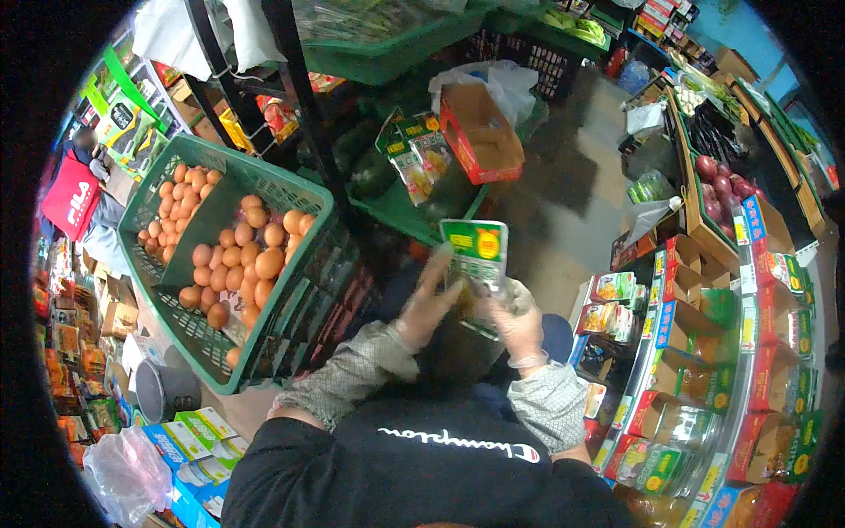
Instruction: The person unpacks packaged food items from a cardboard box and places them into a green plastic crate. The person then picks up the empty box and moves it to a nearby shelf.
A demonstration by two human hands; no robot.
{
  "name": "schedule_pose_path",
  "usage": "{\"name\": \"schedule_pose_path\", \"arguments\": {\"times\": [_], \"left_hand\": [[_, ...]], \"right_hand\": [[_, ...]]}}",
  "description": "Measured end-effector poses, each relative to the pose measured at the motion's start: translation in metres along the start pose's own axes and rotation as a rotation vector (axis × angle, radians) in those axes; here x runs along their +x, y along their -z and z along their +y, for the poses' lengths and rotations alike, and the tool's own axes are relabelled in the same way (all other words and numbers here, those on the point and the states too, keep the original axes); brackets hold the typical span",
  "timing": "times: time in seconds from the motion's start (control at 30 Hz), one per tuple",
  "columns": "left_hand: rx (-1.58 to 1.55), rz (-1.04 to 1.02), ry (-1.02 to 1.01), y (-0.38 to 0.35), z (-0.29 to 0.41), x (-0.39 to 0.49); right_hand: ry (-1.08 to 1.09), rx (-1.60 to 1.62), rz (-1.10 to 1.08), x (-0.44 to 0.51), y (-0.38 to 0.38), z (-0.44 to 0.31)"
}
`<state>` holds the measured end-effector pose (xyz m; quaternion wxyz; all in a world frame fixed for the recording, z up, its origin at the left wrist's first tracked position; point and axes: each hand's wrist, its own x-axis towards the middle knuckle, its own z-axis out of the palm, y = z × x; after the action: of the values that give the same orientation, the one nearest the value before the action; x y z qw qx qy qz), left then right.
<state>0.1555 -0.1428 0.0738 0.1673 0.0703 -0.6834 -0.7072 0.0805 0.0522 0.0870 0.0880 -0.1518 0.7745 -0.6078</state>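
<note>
My left hand (428, 300), in a thin clear glove, has its fingers at the left edge of a green and white plastic food packet (476, 254). On the packet's lower right side, my right hand (518, 327), gloved too, grips it. Part of another packet (480, 328) seems to show below, but blur hides how it is held. Beyond my hands, several similar packets (419, 155) lie on a green crate (422, 221). An open red and brown cardboard box (485, 135) stands beside them, tilted, its inside facing me.
To the left, a divided green crate (264, 178) of brown eggs (247, 261) tops a stack. Shelves on the right carry red display boxes (650, 422) and packets. Red onions (716, 188) lie farther back. Another person (82, 178) is at the far left, near a grey bucket (162, 391).
</note>
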Motion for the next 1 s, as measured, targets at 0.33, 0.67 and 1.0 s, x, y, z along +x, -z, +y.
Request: {"name": "schedule_pose_path", "arguments": {"times": [0.33, 0.67, 1.0], "left_hand": [[-1.130, -0.280, 0.386, 0.068, -0.038, 0.008], [-1.176, -0.124, 0.350, 0.082, -0.064, 0.016], [-1.156, -0.145, 0.437, 0.094, -0.066, 0.026]], "right_hand": [[0.387, -0.449, -0.358, -0.033, -0.073, -0.085], [0.602, -0.617, -0.177, 0.043, -0.120, -0.068], [0.679, -0.560, -0.379, 0.028, -0.138, -0.076]]}}
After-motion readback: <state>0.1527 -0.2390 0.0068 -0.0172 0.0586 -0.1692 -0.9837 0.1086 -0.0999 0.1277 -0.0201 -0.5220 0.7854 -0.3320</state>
